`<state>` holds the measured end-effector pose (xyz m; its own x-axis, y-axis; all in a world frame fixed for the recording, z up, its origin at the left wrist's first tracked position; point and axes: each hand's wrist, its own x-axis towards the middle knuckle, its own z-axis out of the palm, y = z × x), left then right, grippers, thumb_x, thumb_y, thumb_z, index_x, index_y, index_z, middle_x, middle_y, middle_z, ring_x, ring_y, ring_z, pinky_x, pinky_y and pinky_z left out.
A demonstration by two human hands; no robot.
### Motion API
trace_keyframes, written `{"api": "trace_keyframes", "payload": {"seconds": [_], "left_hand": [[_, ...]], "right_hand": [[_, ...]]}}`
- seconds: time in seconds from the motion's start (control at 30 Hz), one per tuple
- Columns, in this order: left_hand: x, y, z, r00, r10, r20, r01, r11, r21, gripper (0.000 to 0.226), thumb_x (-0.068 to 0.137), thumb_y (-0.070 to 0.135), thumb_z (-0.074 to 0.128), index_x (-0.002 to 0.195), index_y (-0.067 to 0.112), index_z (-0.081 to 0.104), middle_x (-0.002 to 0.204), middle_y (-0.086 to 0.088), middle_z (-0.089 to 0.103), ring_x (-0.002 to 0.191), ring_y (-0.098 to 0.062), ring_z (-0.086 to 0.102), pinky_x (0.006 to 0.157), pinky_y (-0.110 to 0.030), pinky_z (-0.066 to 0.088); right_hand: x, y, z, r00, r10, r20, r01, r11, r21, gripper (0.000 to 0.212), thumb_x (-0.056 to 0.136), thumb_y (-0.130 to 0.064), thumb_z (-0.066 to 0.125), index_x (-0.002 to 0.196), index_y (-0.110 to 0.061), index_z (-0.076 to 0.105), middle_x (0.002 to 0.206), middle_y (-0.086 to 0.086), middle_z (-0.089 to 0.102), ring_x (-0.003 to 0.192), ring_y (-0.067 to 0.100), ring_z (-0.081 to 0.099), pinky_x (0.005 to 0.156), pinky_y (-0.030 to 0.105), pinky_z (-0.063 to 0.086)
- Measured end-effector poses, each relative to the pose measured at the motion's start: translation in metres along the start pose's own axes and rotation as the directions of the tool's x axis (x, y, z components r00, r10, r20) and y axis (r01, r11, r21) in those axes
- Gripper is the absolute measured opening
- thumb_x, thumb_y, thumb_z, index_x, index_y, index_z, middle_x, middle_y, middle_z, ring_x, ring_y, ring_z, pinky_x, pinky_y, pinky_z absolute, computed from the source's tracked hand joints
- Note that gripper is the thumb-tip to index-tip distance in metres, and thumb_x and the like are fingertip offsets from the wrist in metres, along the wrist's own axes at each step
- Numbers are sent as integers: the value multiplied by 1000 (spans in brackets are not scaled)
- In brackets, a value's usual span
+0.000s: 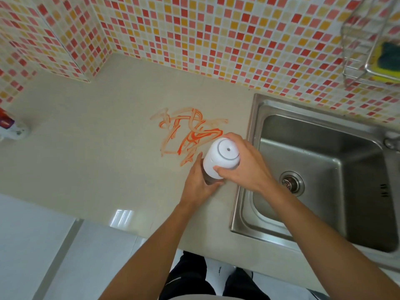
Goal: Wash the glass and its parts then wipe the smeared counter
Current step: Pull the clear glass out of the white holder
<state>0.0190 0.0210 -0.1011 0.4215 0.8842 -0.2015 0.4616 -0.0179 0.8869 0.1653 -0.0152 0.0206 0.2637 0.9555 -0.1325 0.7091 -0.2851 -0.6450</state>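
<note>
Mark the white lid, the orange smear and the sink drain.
white lid (223,156), head view, its top face
orange smear (190,135), head view, dense middle strokes
sink drain (291,182), head view, strainer centre

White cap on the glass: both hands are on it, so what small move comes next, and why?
Probably twist the white cap off: the right hand grips it while the left hand holds the glass on the counter beside the sink, unwashed.
</note>
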Motion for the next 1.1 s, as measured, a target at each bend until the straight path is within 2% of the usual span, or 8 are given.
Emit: {"api": "trace_keyframes", "payload": {"seconds": [0.2,0.33,0.47,0.67,0.8,0.9,1.03,1.1], "left_hand": [[-4,4,-5,999,19,26,-20,999,30,107,67,52,80,150,24,17,149,5,39,135,-17,41,107,-45,42],[-6,9,-5,1000,-4,21,3,999,51,108,68,44,82,150,23,15,153,1,34,138,-20,36,112,-42,36],[-5,10,-2,1000,-9,12,8,998,57,107,65,45,84,148,23,20,151,2,36,137,-19,37,113,-40,36],[-6,16,1,996,-76,-40,74,997,-34,89,61,45,86,134,29,38,131,10,51,118,-10,51,98,-25,43],[-8,20,0,995,-73,-67,70,996,-49,86,64,40,86,134,27,39,131,11,50,116,-6,49,95,-19,39],[-12,22,-3,990,-84,-112,75,994,-85,84,65,41,85,134,30,39,128,16,49,114,-2,48,95,-17,38],[-17,24,-9,985,-99,-139,87,992,-91,85,66,40,85,136,26,39,129,14,49,116,-3,47,96,-18,38],[-19,24,-11,983,-94,-159,80,993,-91,86,66,41,85,136,25,39,132,10,51,118,-7,49,99,-22,41]], "right_hand": [[-9,0,-25,994,42,-99,-24,983,181,68,72,-35,77,126,-38,37,116,-12,54,96,14,55,77,29,43],[-6,17,-41,961,241,-136,-162,888,429,53,82,-33,72,120,-37,36,114,-10,55,95,6,57,79,31,50],[-6,52,-38,900,434,45,-331,611,719,59,80,-24,73,124,-23,35,116,-1,53,106,21,59,85,44,55],[-16,84,-16,855,460,242,-388,257,885,67,68,-18,71,129,-13,44,129,8,54,112,27,60,84,42,56],[-17,88,-5,851,453,265,-435,327,839,46,71,-33,71,113,-19,61,118,3,65,113,20,60,86,34,50],[-14,87,0,860,455,232,-428,394,813,36,70,-40,70,101,-22,65,100,-5,68,98,16,59,78,28,43],[-7,88,6,887,412,206,-378,394,838,54,75,-25,76,123,-13,55,118,4,64,104,17,63,81,29,52],[-3,88,10,892,420,166,-381,501,777,68,75,-18,78,134,-15,46,123,3,61,108,17,63,86,34,55]]}}
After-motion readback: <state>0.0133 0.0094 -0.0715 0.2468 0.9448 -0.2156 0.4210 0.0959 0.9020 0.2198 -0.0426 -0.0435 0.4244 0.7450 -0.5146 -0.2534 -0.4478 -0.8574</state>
